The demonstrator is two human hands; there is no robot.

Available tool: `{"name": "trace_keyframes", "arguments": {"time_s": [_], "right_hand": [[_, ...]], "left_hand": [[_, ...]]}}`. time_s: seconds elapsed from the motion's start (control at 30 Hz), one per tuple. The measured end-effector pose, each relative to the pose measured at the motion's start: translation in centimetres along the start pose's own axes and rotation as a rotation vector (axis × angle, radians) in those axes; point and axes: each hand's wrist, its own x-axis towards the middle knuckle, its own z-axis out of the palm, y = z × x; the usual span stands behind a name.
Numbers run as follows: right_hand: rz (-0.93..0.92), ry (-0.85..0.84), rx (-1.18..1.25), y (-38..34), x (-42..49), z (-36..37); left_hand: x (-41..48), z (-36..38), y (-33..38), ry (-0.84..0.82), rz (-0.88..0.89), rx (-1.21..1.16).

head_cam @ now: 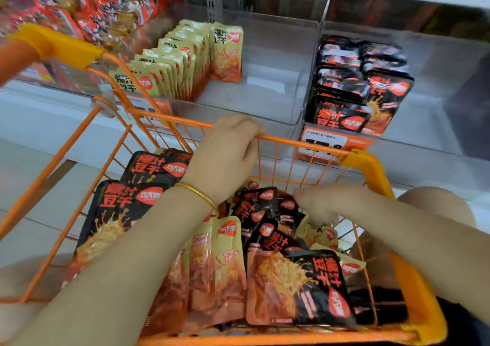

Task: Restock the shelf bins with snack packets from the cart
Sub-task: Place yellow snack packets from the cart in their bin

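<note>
Currently the far rim of the cart [299,142] is gripped by the left hand [225,154], fingers curled over the wire. The right hand [322,205] is lowered into the cart by its right side. It is blurred, so whether anything is pinched cannot be told. The small black packets [261,209] lie just left of and beneath it, nearer this hand. Long axes run roughly near-to-far, tops toward the far rim. The matching shelf bin [429,112] is seen ahead, beyond the cart's far right corner.

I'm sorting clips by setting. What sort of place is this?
Most likely a shop's snack aisle: clear shelf bins of identical snack packets, price tags on the shelf edge, and an orange wire cart full of packets.
</note>
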Motion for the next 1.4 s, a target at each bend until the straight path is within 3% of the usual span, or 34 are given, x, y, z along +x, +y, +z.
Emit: {"name": "trace_keyframes", "arguments": {"time_s": [0.17, 0.33, 0.47, 0.57, 0.67, 0.77, 0.83, 0.97, 1.03, 1.1, 1.2, 1.3, 1.4], "right_hand": [[-0.009, 0.032, -0.037, -0.1, -0.2, -0.3], [-0.011, 0.245, -0.078, -0.2, -5.9, -2.4], [-0.008, 0.476, -0.093, -0.5, -11.2, -4.9], [-0.124, 0.631, 0.035, 0.1, -12.8, -6.9], [-0.269, 0.719, 0.304, 0.4, -13.1, -9.0], [-0.374, 0.931, 0.623, 0.5, -12.0, -10.8], [-0.374, 0.972, 0.887, 0.5, -11.1, -12.1], [-0.406, 0.669, 1.024, -1.0, -8.1, -14.2], [-0.425, 0.684, 1.172, -1.4, -5.8, -15.8], [-0.35, 0.784, 1.371, -1.2, -3.1, -17.8], [-0.145, 0.891, 1.462, -0.2, 2.3, -20.6], [0.031, 0.908, 1.346, 0.3, 7.8, -22.0], [0.125, 0.982, 1.242, 0.2, 11.2, -23.2]], "left_hand": [[-0.1, 0.0, 0.2, 0.023, -0.001, -0.029], [-0.1, -0.3, 0.8, 0.079, 0.106, -0.084], [-0.2, -0.4, 1.7, -0.025, 0.152, -0.214], [-0.5, -0.4, 2.4, -0.178, 0.057, -0.384], [-0.1, -0.7, 2.7, -0.218, -0.019, -0.429], [1.0, -2.3, 1.9, -0.129, -0.189, -0.608], [2.0, -3.9, 1.1, 0.028, -0.284, -0.726], [3.8, -5.6, -0.5, 0.324, -0.434, -0.78], [4.1, -5.0, -1.8, 0.405, -0.471, -0.641], [3.6, -4.0, -3.4, 0.4, -0.411, -0.335], [2.8, -2.7, -5.0, 0.169, -0.272, 0.172], [2.3, -2.4, -5.7, -0.044, -0.33, 0.305], [1.9, -2.1, -6.5, -0.099, -0.324, 0.35]]}}
